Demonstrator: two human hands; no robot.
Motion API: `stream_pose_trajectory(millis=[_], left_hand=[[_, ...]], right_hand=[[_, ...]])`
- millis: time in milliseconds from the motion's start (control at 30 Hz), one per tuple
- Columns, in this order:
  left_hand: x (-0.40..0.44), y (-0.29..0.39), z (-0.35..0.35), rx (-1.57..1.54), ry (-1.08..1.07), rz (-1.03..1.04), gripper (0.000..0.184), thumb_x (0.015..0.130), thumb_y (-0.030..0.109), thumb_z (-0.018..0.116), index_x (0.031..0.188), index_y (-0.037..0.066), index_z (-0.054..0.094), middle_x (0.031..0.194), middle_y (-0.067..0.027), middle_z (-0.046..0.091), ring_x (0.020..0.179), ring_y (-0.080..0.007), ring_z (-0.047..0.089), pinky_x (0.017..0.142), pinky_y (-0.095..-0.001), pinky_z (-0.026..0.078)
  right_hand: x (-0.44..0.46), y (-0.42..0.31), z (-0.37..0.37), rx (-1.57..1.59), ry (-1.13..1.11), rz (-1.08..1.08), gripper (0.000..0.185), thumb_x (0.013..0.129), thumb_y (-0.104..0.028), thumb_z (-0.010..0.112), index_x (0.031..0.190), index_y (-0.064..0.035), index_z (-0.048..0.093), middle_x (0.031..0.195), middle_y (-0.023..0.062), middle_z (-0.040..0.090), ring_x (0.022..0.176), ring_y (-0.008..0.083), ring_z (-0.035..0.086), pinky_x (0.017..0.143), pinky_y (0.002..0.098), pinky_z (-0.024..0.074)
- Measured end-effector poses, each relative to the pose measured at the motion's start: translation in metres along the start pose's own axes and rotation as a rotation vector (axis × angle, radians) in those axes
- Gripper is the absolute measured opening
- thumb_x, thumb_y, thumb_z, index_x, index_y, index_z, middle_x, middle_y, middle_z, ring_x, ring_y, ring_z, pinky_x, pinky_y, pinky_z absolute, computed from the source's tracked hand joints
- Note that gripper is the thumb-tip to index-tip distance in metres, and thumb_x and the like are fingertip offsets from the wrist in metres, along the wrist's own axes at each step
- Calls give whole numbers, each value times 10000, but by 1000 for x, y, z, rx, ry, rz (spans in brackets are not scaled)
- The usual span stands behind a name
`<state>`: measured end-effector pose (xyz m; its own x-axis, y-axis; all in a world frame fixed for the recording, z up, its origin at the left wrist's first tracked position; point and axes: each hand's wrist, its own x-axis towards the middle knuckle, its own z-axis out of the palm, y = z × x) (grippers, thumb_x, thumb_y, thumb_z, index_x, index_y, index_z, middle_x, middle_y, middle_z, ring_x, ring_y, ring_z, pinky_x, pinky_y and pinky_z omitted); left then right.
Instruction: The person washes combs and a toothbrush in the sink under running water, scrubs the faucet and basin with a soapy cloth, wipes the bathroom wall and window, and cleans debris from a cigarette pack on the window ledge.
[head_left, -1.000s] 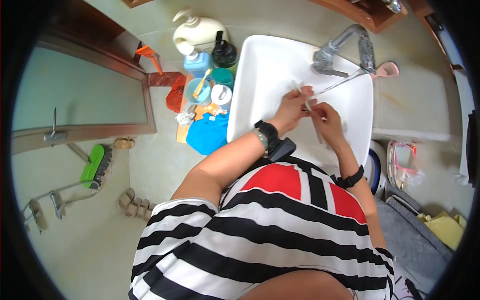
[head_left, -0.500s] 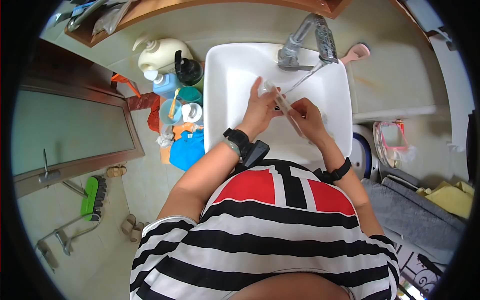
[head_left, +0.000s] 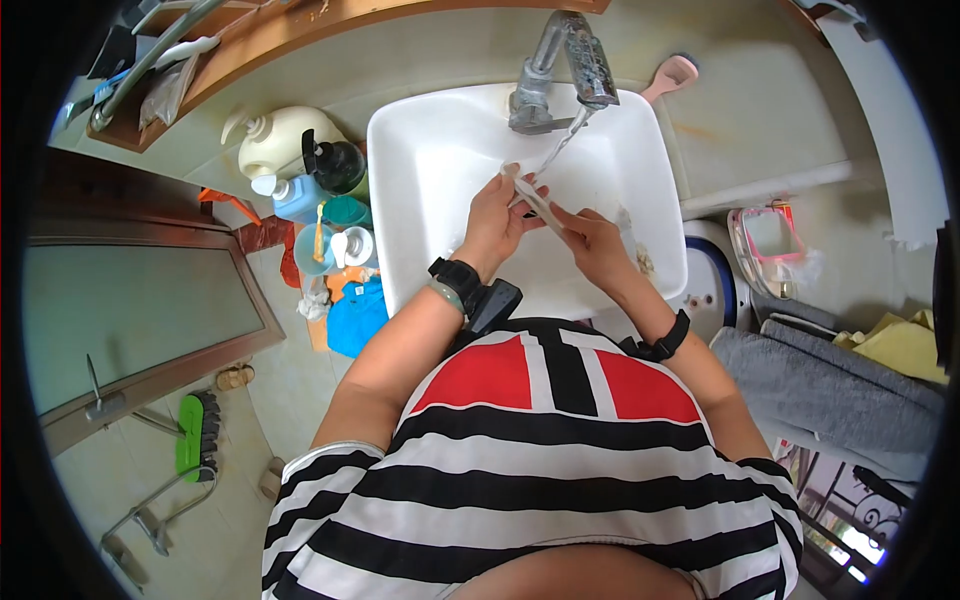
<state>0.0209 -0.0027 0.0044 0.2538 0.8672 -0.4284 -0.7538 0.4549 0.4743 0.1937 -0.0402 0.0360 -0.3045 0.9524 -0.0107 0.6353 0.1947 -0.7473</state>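
Over the white sink [head_left: 410,130], my two hands hold a long, narrow, pale item [head_left: 536,202], slanted from upper left to lower right; its exact kind I cannot make out. My left hand [head_left: 490,222] is closed around its upper part, thumb along the near side. The fingers of my right hand [head_left: 602,252] are bent against its lower end. Just above the item, a thin stream of water [head_left: 562,143] runs from the metal faucet [head_left: 588,72] and falls beside my left fingertips. Small brownish bits [head_left: 643,260] lie on the sink's right side.
Left of the sink stand a cream pump bottle [head_left: 285,143], a dark pump bottle [head_left: 338,165], a blue bottle [head_left: 297,200] and a cup [head_left: 316,250] with a toothbrush. A blue cloth [head_left: 357,318] lies below. A pink brush [head_left: 672,74] rests behind the sink's right corner.
The view has shifted, so the sink and faucet appear further left. The lower length of the pale item that stuck out past my right hand no longer shows; my right fingers are now at its end.
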Motion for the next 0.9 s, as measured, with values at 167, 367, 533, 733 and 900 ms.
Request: stream_pose_trajectory(millis=[167, 367, 533, 733, 900], left_hand=[[6, -6, -3, -19, 29, 34, 263, 989, 191, 398, 1217, 65, 436, 1156, -98, 540, 992, -285, 597, 741, -505, 540], [8, -5, 4, 103, 89, 69, 264, 984, 122, 356, 1212, 15, 435, 1144, -120, 532, 1031, -310, 600, 760, -457, 561], [9, -1, 7, 215, 140, 109, 254, 978, 123, 368, 1169, -8, 475, 1114, -127, 554, 988, -300, 622, 707, -423, 576], [8, 0, 11, 234, 135, 94, 250, 981, 128, 370, 1144, -17, 492, 1081, -139, 565, 962, -299, 633, 710, -416, 588], [11, 5, 11, 309, 166, 145, 249, 985, 125, 362, 1131, -33, 488, 1088, -148, 563, 967, -318, 632, 711, -411, 599]], right_hand=[[2, 0, 0, -84, -1, 30, 418, 862, -23, 502, 1256, -153, 556, 782, 171, 535, 699, 318, 557, 653, 386, 439], [5, 8, 7, -270, 73, 77, 459, 847, -8, 468, 1293, -110, 509, 859, 168, 553, 747, 343, 576, 685, 422, 456], [4, -10, -7, -196, 119, 55, 473, 833, -8, 465, 1296, -96, 503, 875, 158, 566, 777, 348, 585, 705, 414, 473], [5, 13, 3, -238, 28, 83, 464, 844, -15, 480, 1297, -111, 505, 840, 170, 562, 750, 345, 573, 671, 416, 457], [-5, 4, -1, -188, 170, 30, 461, 842, -18, 492, 1291, -124, 514, 786, 172, 554, 727, 353, 565, 648, 426, 447]])
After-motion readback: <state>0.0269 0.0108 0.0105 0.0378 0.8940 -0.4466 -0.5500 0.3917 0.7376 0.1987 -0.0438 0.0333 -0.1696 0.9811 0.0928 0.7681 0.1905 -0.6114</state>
